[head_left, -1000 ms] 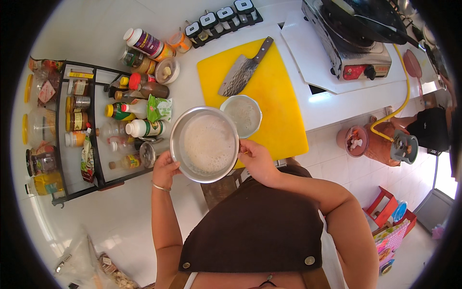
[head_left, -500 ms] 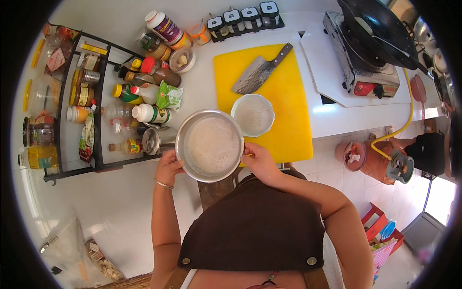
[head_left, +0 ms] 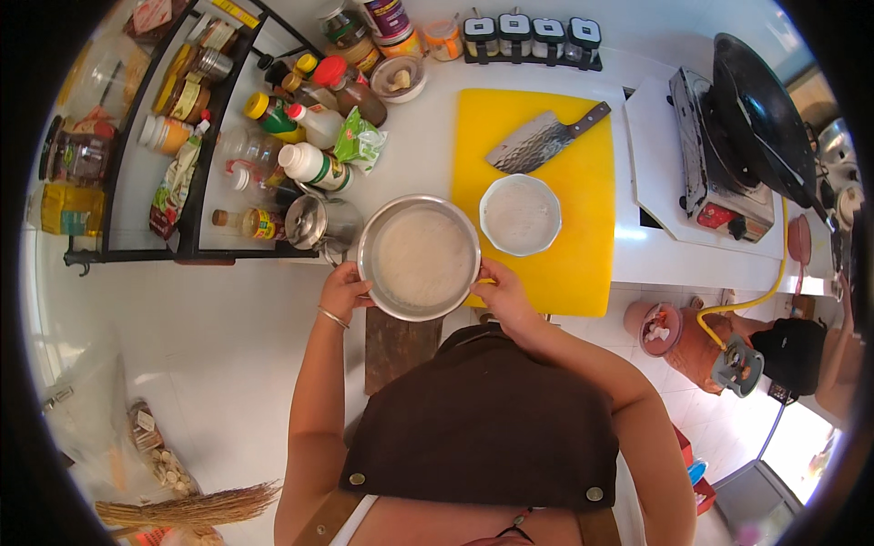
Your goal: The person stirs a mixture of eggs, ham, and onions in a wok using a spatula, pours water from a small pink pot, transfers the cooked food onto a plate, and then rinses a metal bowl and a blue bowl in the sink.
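Note:
A round steel bowl (head_left: 419, 309) with cloudy, whitish liquid in it is held between my two hands near the counter's front edge. My left hand (head_left: 346, 289) grips its left rim, thumb on top. On the opposite side my right hand (head_left: 501, 293) pinches the lower right rim. Just right of the steel bowl, a white faceted bowl (head_left: 521, 215) with pale contents stands on the yellow cutting board (head_left: 555, 287). Behind that bowl a cleaver (head_left: 537, 141) lies flat on the board, its dark handle pointing to the far right.
A black rack (head_left: 191, 164) of bottles and jars fills the left, with a lidded steel pot (head_left: 319, 221) beside the held bowl. Spice boxes (head_left: 533, 41) line the back. A gas stove (head_left: 719, 173) with a black wok (head_left: 760, 118) stands right. A broom (head_left: 187, 506) lies lower left.
The view has shifted, so the counter things appear farther right. Both hands still hold the steel bowl, which now sits slightly farther from the white bowl.

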Motion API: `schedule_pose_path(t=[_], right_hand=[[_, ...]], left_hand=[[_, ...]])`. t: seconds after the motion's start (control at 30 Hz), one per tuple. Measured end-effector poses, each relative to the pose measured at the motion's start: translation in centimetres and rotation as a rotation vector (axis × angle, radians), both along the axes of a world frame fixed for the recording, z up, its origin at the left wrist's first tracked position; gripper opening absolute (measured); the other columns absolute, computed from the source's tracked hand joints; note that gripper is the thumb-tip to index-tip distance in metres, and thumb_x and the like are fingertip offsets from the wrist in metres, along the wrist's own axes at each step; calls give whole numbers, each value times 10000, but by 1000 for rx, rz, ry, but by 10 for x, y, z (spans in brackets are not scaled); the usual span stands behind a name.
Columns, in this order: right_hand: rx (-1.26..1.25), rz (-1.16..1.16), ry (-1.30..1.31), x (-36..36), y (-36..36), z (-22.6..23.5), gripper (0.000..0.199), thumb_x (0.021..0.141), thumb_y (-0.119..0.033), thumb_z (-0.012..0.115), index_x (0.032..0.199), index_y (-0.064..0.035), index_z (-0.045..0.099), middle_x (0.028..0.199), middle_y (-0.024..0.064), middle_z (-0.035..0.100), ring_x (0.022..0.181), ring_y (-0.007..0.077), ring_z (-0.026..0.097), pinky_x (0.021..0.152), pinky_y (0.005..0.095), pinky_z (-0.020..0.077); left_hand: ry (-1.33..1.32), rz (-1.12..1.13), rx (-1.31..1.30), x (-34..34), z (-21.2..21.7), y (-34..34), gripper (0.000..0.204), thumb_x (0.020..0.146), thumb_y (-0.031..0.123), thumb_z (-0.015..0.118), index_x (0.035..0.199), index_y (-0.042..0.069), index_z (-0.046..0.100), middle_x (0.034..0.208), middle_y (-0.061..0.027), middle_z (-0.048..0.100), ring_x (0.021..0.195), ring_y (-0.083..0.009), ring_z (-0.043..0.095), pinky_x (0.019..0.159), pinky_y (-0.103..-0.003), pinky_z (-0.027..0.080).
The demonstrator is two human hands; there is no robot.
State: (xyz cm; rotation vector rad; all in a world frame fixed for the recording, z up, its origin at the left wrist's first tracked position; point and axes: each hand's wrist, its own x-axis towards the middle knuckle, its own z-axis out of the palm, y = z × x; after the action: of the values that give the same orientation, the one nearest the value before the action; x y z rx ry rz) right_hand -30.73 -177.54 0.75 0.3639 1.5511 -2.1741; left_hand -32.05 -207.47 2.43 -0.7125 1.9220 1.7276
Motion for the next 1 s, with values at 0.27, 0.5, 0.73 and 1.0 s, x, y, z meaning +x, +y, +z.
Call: schedule_pose_path(t=[0.27, 0.5, 0.73, 1.0], right_hand=[[29, -72, 50, -23, -11, 8, 456, 757, 23, 587, 1208, 18, 526, 964, 69, 576, 817, 113, 512, 726, 262, 430], [115, -11, 108, -44, -18, 5, 537, 784, 4, 590, 1300, 22, 443, 1075, 107, 585, 632, 103, 498, 593, 241, 443], [69, 102, 0, -18, -6, 5, 329, 839, -29, 558, 1161, 32, 530, 907, 80, 633, 589, 96, 504, 527, 237, 423], [31, 130, -247, 4, 43, 3, 209, 868, -54, 532, 1066, -1, 575, 873, 63, 643, 568, 81, 479, 499, 206, 367]], left_hand=[[31, 183, 118, -1, -22, -1, 190, 789, -11, 572, 978, -18, 555, 854, -100, 616, 643, -209, 642, 536, -305, 579], [48, 326, 148, -17, -39, 8, 120, 793, -5, 577, 913, 11, 573, 825, -89, 634, 693, -208, 647, 558, -318, 570], [112, 491, 241, -40, -54, 25, 69, 808, 2, 571, 873, 20, 559, 825, -98, 631, 675, -218, 627, 577, -341, 567], [165, 610, 275, -59, -54, 40, 85, 803, -17, 593, 818, 41, 534, 790, -90, 608, 672, -219, 617, 587, -343, 565]])
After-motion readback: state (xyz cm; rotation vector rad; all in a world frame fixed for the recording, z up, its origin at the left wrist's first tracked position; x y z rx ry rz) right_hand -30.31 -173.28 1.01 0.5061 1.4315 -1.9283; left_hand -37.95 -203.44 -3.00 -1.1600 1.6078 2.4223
